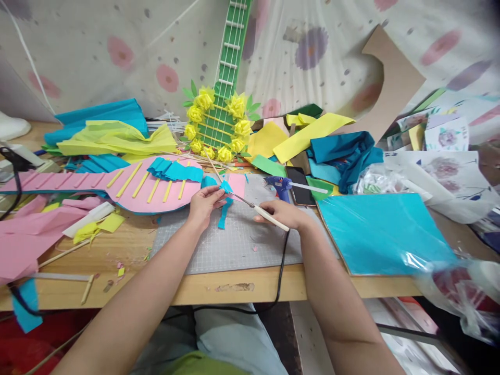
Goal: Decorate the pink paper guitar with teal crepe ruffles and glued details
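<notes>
My left hand (205, 204) pinches a small piece of blue crepe paper (225, 186) above the grey cutting mat (219, 255). A loose blue strip (224, 213) hangs below its fingertips. My right hand (276, 213) is closed around the white handle (271, 217) of a corded tool, whose metal tip reaches the blue paper near my left fingers. Left of my left hand lies a pink guitar-shaped board (121, 195) with yellow sticks and ruffled blue paper (175, 170) on it.
A green guitar shape (230, 57) with yellow flowers stands behind. A blue glue gun (282, 186) and a phone (300, 185) lie beyond my right hand. Blue sheets (386, 229) lie at right, pink paper (31, 234) at left. The black cord (282, 260) crosses the table edge.
</notes>
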Tool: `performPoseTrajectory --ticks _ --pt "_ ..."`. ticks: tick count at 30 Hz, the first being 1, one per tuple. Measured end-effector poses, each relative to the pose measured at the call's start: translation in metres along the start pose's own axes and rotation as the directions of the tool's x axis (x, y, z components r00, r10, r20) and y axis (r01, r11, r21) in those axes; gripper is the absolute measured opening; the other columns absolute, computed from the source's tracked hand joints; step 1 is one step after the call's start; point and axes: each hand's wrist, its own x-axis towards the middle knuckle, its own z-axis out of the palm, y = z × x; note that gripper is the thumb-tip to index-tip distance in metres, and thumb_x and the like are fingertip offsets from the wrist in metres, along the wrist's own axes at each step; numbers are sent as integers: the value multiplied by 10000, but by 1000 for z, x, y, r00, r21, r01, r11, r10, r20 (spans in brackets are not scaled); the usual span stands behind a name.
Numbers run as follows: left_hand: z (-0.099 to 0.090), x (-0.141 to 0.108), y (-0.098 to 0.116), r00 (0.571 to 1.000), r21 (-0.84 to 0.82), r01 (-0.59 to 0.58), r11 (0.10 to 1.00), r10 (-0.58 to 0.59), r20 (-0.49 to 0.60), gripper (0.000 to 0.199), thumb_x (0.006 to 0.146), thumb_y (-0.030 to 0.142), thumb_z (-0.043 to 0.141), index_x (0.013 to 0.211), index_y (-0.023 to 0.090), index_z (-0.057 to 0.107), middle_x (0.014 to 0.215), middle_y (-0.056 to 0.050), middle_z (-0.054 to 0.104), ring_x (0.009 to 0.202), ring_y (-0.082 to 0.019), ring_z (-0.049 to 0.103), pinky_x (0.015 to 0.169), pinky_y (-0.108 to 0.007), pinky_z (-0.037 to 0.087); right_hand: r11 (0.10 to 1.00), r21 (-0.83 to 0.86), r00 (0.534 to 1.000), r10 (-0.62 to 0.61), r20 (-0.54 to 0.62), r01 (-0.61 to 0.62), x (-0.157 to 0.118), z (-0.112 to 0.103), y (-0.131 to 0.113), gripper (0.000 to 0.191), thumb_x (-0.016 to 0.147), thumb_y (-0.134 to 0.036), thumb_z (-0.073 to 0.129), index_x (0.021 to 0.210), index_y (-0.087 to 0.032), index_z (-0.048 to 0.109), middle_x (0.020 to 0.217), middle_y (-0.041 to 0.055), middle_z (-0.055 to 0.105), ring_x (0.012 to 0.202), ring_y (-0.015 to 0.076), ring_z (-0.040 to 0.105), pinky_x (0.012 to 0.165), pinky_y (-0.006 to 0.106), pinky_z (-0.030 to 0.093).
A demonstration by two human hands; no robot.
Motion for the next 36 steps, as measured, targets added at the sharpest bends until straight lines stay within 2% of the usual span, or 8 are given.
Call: performPoseTrajectory --ticks 4,11,23,31,36 --pt "2 -2 0 999 25 14 1000 -15 39 256 597 138 722 818 107 598 731 -56 662 690 -167 659 563 -244 527 999 37 1000 -9 25 8 -1 0 -2 526 689 -680 453 685 -159 527 577 -23 475 549 98 414 502 229 264" --pt "1 0 1 1000 -42 -19 999 19 17 253 596 124 712 819 129 592 761 -33 657 690 -143 654 537 -211 517 994 111 991 -29 134 14 -8 -4 -5 528 714 -686 418 673 -163 480 556 -14 495 508 97 454 494 232 322" --pt "1 -2 2 1000 -11 15 1000 -15 5 267 589 127 719 808 121 567 744 -53 664 689 -161 659 520 -213 508 997 80 994 -21 107 13 -3 -1 -4 542 707 -702 410 663 -166 475 545 -14 501 506 95 460 496 227 326" --pt "2 -4 6 999 16 29 999 -30 36 286 596 131 717 820 129 540 713 -35 655 678 -161 659 503 -207 497 991 132 990 -56 129 38 -3 -3 4 507 703 -668 453 650 -164 469 536 -21 488 498 94 447 497 230 325" --pt "5 -8 6 995 86 44 995 -51 82 316 573 130 730 820 128 532 683 -34 651 647 -165 650 497 -225 496 989 141 991 -63 121 45 1 1 0 515 715 -677 428 638 -168 456 527 -21 484 489 89 431 492 230 319"
